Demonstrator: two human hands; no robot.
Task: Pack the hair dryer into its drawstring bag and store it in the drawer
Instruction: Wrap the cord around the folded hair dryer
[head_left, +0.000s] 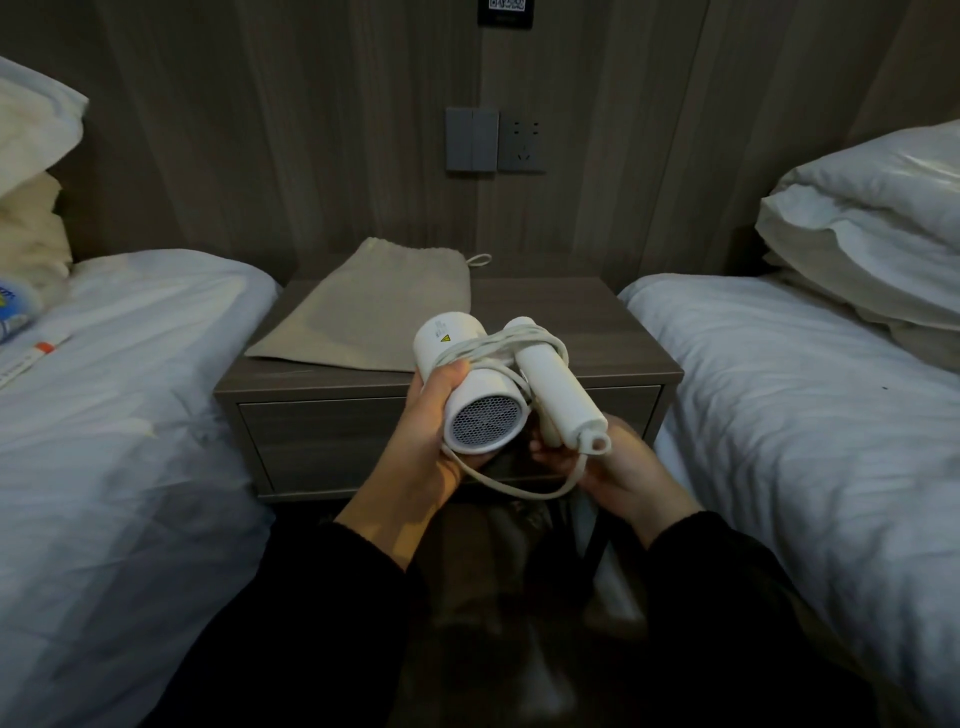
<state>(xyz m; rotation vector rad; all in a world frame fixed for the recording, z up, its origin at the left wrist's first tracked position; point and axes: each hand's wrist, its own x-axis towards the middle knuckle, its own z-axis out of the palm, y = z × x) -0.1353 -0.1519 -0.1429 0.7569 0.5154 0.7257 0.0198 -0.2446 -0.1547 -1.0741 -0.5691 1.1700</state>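
Wore long black sleeves on both arms, loose and unmarked, cuffs ending at the wrists. Left sleeve (291, 597) broad and dark, folds barely showing in dim light. Right sleeve (727, 582) the same plain fabric. Left hand (431, 421) and right hand (623, 467) bare, no gloves. No rings, watch or bracelets seen on the visible parts.

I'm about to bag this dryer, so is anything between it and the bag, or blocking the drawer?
Nothing visible lies between the hair dryer, held in both hands, and the drawstring bag lying flat on the nightstand. The bag's mouth is not open, and the drawer below is shut.
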